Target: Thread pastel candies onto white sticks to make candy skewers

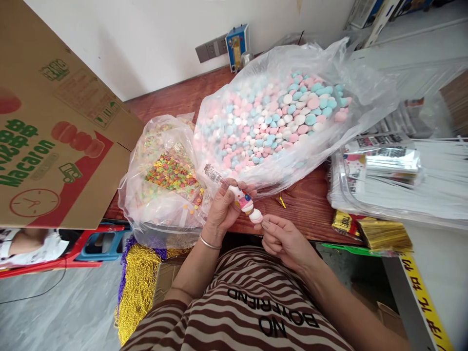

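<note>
My left hand (pixel 224 207), with a bangle on its wrist, is closed around a candy skewer (pixel 247 204) with white, pink and blue pieces in a row. A clear, printed wrapper end (pixel 214 174) sticks out past its thumb. At the near end of the skewer sits a round white piece (pixel 256 215). My right hand (pixel 278 239) pinches at the underside of that piece with thumb and forefinger; the exact grip is partly hidden. Just beyond the hands lies a large clear bag (pixel 226 102) of pink, blue and white pastel candies (pixel 278 122).
Left of it is a clear bag (pixel 133 195) of small coloured ring candies (pixel 171 173). A cardboard box (pixel 73 146) stands at the left. White sticks (pixel 438 170) and gold twist ties (pixel 385 236) lie right. A yellow scrap (pixel 282 202) is on the table (pixel 307 209). Another person's arm (pixel 29 241) shows left.
</note>
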Demonstrator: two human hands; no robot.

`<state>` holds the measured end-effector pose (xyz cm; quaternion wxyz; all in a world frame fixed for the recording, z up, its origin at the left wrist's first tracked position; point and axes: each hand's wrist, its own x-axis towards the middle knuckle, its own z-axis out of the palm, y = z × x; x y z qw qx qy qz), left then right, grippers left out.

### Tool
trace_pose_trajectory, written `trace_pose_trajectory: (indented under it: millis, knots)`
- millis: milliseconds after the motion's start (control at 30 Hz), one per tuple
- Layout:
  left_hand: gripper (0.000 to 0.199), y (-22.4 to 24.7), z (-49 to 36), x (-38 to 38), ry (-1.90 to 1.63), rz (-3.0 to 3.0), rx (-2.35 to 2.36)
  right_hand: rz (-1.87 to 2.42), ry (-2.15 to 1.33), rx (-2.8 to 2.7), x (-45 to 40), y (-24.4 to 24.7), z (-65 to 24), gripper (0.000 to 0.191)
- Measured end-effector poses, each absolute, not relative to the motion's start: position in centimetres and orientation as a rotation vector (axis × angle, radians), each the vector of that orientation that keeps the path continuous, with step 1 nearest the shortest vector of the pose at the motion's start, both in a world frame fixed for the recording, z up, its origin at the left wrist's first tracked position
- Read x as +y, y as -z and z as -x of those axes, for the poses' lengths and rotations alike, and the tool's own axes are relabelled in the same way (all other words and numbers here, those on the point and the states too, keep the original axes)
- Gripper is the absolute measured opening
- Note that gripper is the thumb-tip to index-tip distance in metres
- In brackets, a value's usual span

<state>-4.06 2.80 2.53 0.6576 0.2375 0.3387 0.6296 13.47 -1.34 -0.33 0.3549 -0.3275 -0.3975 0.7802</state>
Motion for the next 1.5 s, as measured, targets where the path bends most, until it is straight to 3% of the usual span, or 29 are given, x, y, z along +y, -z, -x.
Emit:
trace_pose_trajectory:
  millis: [67, 200, 267, 333, 533, 1033, 1367, 1500]
  knots:
    - [0.048, -2.8, 3.7, 2.9, -1.407, -0.551, 0.793, 0.95, -1.732, -1.228, -1.3, 0.6, -13.4, 0.034]
    - [0.047, -3.3, 3.1, 2.9, -1.384, -0.589, 0.863, 1.089, -0.618, -1.758, -1.6, 1.4, -13.1, 0.017]
    - [0.047, -3.3, 2.9, 2.8, -1.36, -0.597, 0.873, 1.034, -0.341, -1.87, -1.7, 1.6, -12.8, 0.015]
    - [0.047, -3.3, 2.7, 2.6, -1.319, -0.607, 0.857, 1.019, -0.392, -1.867, -1.7, 1.5, -12.6, 0.017]
    - [0.044, -2.6, 2.4, 2.0, -1.224, -0.639, 0.762, 1.062, -1.217, -1.422, -1.8, 0.4, -12.1, 0.027]
    - [0.046, -2.5, 0.5, 1.7, -1.356, -0.631, 0.799, 1.138, -0.537, -1.66, -1.4, 0.9, -11.6, 0.015]
    - [0.049, -2.9, -1.2, 0.9, -1.455, -0.545, 0.936, 1.127, -0.372, -1.672, -1.3, 1.6, -11.5, 0.013]
    - [0.061, -3.3, -0.4, 1.2, -1.402, -0.61, 0.819, 1.165, -0.444, -1.634, -1.3, 1.7, -11.9, 0.013]
